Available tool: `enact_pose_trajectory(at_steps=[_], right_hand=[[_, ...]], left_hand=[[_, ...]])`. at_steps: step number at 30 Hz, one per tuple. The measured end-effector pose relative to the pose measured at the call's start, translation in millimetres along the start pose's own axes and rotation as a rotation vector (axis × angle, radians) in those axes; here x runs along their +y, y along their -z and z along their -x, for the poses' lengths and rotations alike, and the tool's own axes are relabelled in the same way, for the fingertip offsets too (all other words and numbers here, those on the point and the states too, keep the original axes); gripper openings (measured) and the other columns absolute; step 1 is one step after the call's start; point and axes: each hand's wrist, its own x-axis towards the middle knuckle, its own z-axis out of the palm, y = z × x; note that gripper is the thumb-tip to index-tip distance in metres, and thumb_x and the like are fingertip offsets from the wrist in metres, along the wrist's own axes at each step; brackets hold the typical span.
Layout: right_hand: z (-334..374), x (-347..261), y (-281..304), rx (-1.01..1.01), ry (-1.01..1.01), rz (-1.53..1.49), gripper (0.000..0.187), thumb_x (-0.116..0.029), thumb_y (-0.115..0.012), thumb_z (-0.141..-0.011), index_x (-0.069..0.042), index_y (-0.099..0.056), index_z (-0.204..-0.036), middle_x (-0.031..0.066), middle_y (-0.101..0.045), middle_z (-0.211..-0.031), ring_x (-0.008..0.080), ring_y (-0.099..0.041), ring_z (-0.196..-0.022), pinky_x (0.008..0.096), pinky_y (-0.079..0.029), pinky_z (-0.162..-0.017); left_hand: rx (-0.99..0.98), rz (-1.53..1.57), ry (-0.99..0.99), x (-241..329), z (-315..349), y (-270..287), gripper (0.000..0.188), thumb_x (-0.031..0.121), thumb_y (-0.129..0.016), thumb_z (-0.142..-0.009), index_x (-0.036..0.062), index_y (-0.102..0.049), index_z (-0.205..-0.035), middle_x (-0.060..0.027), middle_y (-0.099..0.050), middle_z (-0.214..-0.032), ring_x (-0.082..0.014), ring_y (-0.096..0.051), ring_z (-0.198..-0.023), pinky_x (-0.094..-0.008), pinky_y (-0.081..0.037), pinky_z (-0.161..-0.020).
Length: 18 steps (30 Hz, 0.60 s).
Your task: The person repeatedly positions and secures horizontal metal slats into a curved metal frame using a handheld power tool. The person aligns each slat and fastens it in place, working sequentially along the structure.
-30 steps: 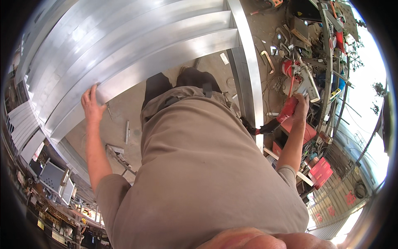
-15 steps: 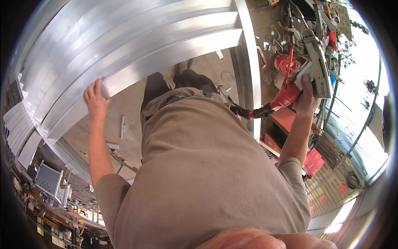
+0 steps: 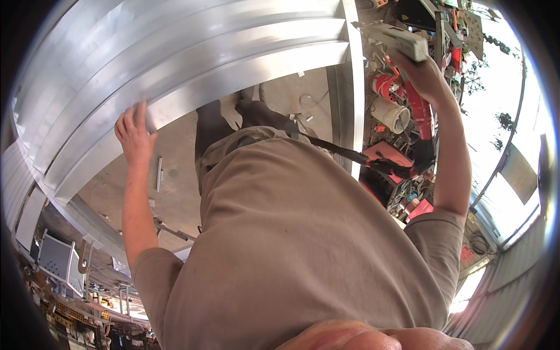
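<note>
One fisheye camera on my head looks steeply down my torso, close over my shirt (image 3: 303,245), toward the floor (image 3: 175,157).
</note>
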Motion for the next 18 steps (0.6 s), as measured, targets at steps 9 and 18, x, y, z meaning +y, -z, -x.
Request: enact_pose_trajectory(at_steps=[9,18], right_hand=[[-59,-25,-14,-0.198,-0.011,0.098,0.045,-0.043,-0.066,-0.093,0.001,-0.069,-0.098,0.0073,-0.068,-0.083,0.0163,-0.064,-0.068,0.0341,-0.052,-0.066],[-70,-46,-22,-0.261,-0.024,0.244,0.044,-0.042,-0.065,-0.093,0.001,-0.070,-0.093,0.0066,-0.067,-0.081,0.0165,-0.064,-0.068,0.0347,-0.052,-0.066]], left_hand=[[-0.031,-0.016,0.036,1,1,-1,0.105,0.010,-0.095,-0.061,0.0292,-0.049,-0.154,-0.0030,-0.046,-0.141,-0.0304,-0.045,-0.135,-0.0519,-0.036,-0.120],[0.008,0.009,0.019,-2,2,-4,0.111,0.009,-0.096,-0.057,0.0299,-0.047,-0.155,-0.0057,-0.050,-0.140,-0.0316,-0.049,-0.132,-0.0526,-0.039,-0.117]])
